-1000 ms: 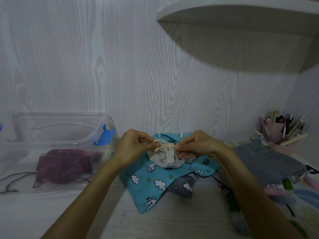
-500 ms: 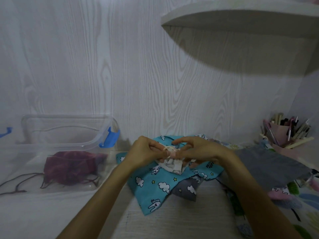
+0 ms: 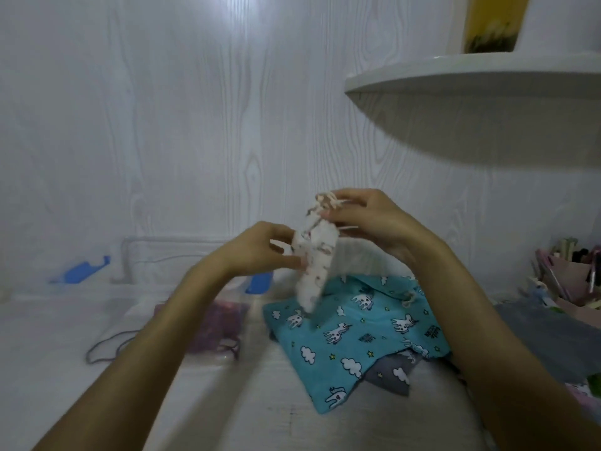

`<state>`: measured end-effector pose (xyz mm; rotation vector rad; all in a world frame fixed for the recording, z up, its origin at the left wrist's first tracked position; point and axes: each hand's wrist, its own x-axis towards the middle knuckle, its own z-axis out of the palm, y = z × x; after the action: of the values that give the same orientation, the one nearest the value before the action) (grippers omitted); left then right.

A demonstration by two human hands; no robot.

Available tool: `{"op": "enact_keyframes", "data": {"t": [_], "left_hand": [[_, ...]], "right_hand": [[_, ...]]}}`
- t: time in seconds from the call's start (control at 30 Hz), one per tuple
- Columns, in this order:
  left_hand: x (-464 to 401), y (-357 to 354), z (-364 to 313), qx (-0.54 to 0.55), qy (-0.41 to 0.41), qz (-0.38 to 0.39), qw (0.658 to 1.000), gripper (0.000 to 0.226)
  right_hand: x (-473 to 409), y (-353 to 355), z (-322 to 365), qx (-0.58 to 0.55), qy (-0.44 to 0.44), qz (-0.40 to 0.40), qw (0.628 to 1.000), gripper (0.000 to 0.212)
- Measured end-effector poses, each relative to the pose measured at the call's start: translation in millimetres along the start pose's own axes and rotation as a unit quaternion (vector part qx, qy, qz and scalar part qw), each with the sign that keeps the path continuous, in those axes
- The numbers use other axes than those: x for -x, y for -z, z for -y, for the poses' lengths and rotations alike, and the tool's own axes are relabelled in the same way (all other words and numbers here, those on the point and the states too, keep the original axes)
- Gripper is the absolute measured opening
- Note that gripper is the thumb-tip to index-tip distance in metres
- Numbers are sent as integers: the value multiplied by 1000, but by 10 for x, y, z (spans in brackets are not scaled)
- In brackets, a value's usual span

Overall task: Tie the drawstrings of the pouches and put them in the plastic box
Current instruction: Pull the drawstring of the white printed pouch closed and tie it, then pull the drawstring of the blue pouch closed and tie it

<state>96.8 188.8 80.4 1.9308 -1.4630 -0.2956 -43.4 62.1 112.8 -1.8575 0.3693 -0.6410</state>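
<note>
White woodgrain tabletop runs right up to the back panel. On the left sits the clear plastic box with blue latches, blurred, a dark purple pouch showing through its wall and a cord trailing on the surface. In the middle, a teal pouch printed with clouds and unicorns lies flat over a grey piece of cloth. To the right, more grey fabric, and at the far edge a pink holder of pens.
</note>
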Motion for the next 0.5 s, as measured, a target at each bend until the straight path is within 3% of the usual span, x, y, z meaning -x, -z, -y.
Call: {"op": "enact_keyframes", "data": {"t": [0.07,0.2,0.33,0.4,0.5], "left_hand": [[71,205,73,-5,2,-92,996,16],[237,588,174,-20,16,-286,958,12],[407,704,279,-141,46,-422,894,13],[451,691,456,-188,104,-362,907,15],[489,674,697,-205,196,-150,947,28]], "right_hand": [[-81,-126,180,-46,23,-1,999,34],[-275,-468,299,-113,54,-40,991,20],[-423,-940,62,-10,129,-133,983,13],[-394,-1110,-81,70,134,-84,985,15],[-340,-1200,-236,254,47,87,962,38]]}}
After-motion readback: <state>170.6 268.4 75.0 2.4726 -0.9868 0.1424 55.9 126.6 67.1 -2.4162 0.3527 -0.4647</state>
